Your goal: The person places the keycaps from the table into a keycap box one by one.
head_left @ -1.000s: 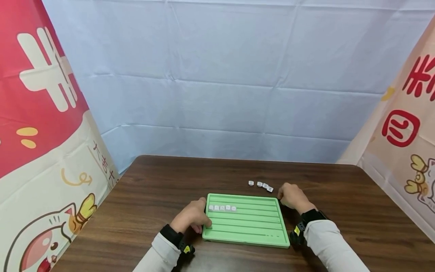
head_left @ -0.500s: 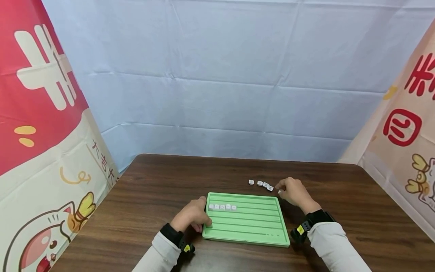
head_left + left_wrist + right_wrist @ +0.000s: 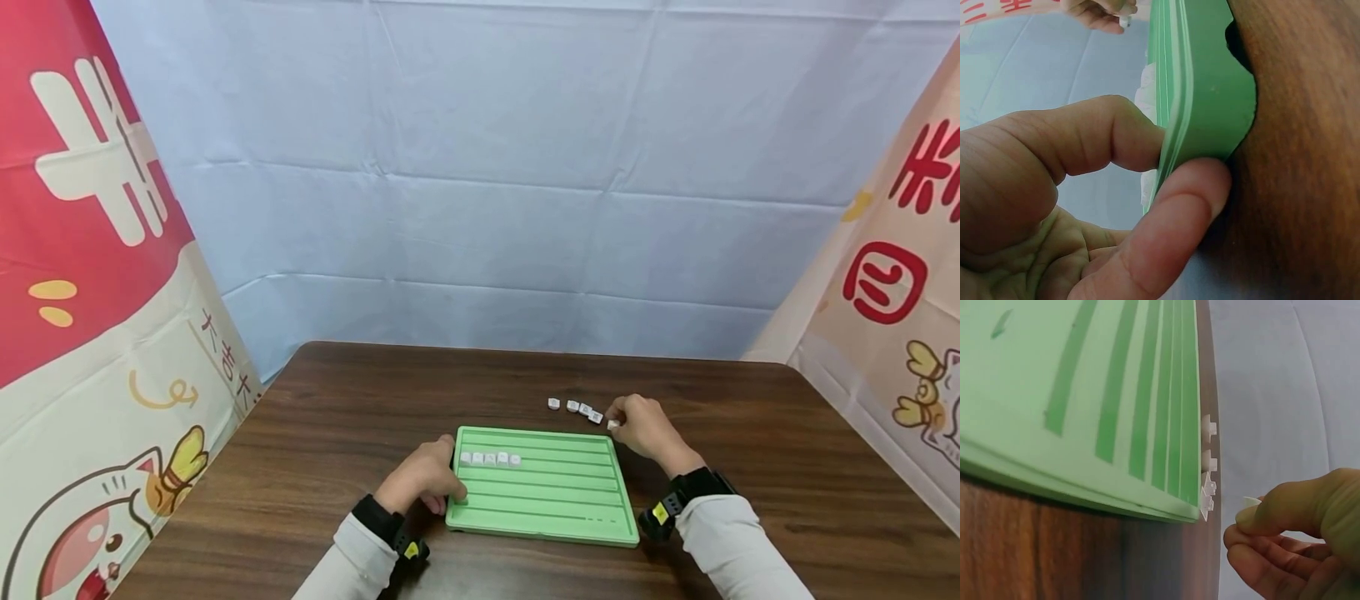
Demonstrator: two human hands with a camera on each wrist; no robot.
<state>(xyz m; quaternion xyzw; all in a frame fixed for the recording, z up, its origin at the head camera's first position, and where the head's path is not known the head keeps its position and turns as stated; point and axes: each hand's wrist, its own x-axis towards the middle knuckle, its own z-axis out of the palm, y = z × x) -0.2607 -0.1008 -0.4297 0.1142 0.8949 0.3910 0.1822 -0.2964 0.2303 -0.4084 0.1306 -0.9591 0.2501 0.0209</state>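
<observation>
A green grooved board (image 3: 547, 490) lies flat on the table. My left hand (image 3: 424, 477) grips its left edge; in the left wrist view the thumb and a finger (image 3: 1191, 187) pinch the rim. Several white letter tiles (image 3: 491, 459) stand in a row in an upper groove at the left. Past the board's far right corner, my right hand (image 3: 647, 427) pinches one small white tile (image 3: 612, 425) between thumb and fingers. In the right wrist view only a sliver of that tile (image 3: 1251, 501) shows above the thumb.
Loose white tiles (image 3: 586, 410) lie on the brown wooden table (image 3: 360, 400) behind the board, left of my right hand. A pale blue cloth (image 3: 480, 208) hangs behind the table, with printed banners (image 3: 892, 283) at both sides.
My right hand has lifted a little and turned, and a white tile now shows in its fingertips beside the loose tiles. My left hand and the board have stayed in place.
</observation>
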